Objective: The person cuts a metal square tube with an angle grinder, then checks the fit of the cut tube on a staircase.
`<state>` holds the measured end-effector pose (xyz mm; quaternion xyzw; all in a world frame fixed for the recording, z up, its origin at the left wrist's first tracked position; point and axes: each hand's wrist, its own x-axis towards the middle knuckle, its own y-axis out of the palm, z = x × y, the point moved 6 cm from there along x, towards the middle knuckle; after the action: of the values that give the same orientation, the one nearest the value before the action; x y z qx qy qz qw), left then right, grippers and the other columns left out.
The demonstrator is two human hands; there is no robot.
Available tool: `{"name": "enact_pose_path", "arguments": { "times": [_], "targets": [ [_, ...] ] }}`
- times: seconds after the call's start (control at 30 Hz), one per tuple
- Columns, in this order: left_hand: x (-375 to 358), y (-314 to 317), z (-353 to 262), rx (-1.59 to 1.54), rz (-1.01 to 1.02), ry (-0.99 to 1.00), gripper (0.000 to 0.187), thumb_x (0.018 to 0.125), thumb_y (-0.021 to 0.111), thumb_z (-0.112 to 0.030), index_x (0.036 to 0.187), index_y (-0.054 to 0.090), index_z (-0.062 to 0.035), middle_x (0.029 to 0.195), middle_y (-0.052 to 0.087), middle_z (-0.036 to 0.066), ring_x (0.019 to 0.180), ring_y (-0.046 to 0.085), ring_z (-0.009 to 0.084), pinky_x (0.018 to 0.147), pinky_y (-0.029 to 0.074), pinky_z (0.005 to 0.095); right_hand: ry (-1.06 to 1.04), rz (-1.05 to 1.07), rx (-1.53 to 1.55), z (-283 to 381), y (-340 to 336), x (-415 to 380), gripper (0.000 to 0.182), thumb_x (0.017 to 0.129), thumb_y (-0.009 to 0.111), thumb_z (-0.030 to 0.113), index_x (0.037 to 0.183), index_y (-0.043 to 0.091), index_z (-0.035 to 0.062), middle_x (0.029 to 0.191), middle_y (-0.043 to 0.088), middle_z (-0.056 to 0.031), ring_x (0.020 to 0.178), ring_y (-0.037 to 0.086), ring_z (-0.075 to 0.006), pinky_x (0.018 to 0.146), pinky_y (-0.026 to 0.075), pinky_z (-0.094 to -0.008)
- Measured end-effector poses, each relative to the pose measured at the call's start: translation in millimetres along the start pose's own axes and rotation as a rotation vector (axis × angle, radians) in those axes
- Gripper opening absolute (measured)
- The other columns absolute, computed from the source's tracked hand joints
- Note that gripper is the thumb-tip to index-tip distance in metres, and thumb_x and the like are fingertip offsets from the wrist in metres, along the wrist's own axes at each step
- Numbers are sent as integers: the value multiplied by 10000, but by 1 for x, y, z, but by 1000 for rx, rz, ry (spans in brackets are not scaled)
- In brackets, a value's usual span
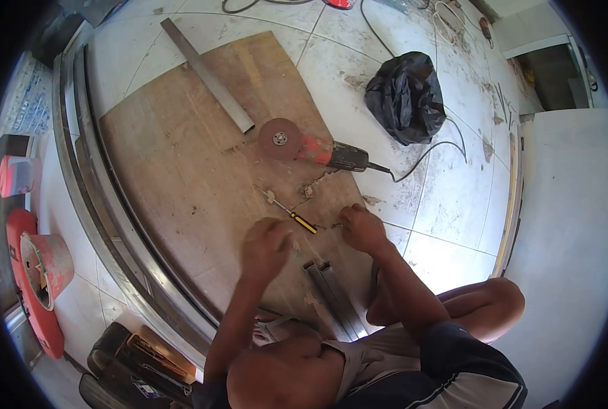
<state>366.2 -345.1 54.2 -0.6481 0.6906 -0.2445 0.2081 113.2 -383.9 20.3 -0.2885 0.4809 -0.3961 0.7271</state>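
My left hand (266,247) hovers over the brown board (181,177), smeared by motion, its fingers bent. My right hand (362,230) is closed over the board's right side, fingertips pressed together by a small dark bit; what they hold, if anything, I cannot tell. Between the hands lies a screwdriver (302,222) with a yellow and black handle, its shaft pointing away from me. Two square metal tubes (332,296) lie side by side close to my legs. Beyond the screwdriver rests a red and black angle grinder (317,150) with a brown disc.
A longer metal tube (208,75) lies across the far part of the board. A black plastic bag (406,99) sits on the white tiles, near the grinder's cord (423,160). Long metal frames (123,225) run along the left, by a bucket (48,269) and a tool case (140,365).
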Motion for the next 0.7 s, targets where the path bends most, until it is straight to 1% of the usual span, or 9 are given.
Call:
{"name": "enact_pose_path", "arguments": {
  "times": [0.03, 0.07, 0.13, 0.27, 0.37, 0.47, 0.53, 0.63, 0.7],
  "targets": [
    [4, 24, -13, 27, 65, 84, 320, 782, 795, -152, 1090, 721, -104, 1084, 666, 97, 1035, 634, 335, 976, 502, 463, -4, 28, -37, -2, 7, -5, 292, 823, 710, 170, 1098, 642, 99, 1079, 635, -150, 1074, 644, -372, 868, 538, -495],
    [6, 43, -14, 26, 63, 87, 320, 782, 795, -152, 1090, 721, -104, 1084, 666, 97, 1035, 634, 335, 976, 502, 463, -4, 25, -38, -2, 12, -10, 292, 823, 710, 170, 1098, 642, 99, 1079, 635, -150, 1074, 644, -372, 868, 538, -495],
    [8, 82, -20, 185, 172, 238, 298, 764, 794, -192, 1038, 710, -110, 1141, 623, 108, 1115, 591, 324, 1040, 453, 480, -46, -89, -35, 3, 11, -15, 364, 798, 752, 206, 1122, 627, 99, 1097, 616, -155, 1100, 628, -384, 877, 537, -501],
    [9, 106, -19, 268, 156, 260, 290, 764, 789, -218, 1016, 690, -114, 1162, 598, 125, 1170, 562, 326, 1064, 421, 522, -30, -115, 14, 11, 15, -17, 397, 776, 785, 237, 1105, 625, 86, 1095, 614, -160, 1074, 631, -392, 872, 538, -498],
    [3, 107, -17, 359, 57, 303, 314, 750, 818, -229, 1015, 693, -115, 1152, 612, 99, 1159, 584, 305, 1034, 432, 534, 9, -160, 2, 8, 16, -14, 416, 771, 786, 233, 1117, 615, 79, 1107, 608, -168, 1064, 629, -396, 869, 537, -493],
    [-8, 90, -9, 325, 91, 259, 402, 732, 837, -243, 1074, 672, -110, 1130, 619, 96, 1139, 596, 304, 1037, 418, 537, 44, -99, -2, 2, 16, -14, 441, 764, 771, 227, 1147, 606, 83, 1139, 603, -170, 1062, 627, -399, 884, 530, -499],
    [-16, 69, -6, 325, 129, 132, 504, 712, 857, -246, 1147, 642, -112, 1111, 627, 96, 1122, 604, 310, 1048, 401, 530, 11, -146, 77, -2, 6, -21, 477, 755, 749, 219, 1186, 591, 89, 1177, 589, -171, 1087, 621, -405, 896, 528, -507],
    [-26, 54, -2, 356, 104, 86, 576, 693, 873, -253, 1193, 619, -123, 1112, 630, 88, 1106, 611, 308, 1058, 385, 521, 20, -217, 114, -7, 0, -28, 462, 753, 762, 204, 1172, 604, 93, 1177, 595, -171, 1065, 641, -411, 872, 546, -495],
    [-24, 54, -4, 372, 61, 87, 553, 705, 864, -257, 1188, 627, -128, 1117, 632, 88, 1098, 617, 305, 1047, 394, 517, 37, -205, 103, -4, -3, -29, 472, 746, 772, 208, 1173, 603, 97, 1185, 594, -167, 1078, 641, -407, 880, 546, -489]
  ]
}}
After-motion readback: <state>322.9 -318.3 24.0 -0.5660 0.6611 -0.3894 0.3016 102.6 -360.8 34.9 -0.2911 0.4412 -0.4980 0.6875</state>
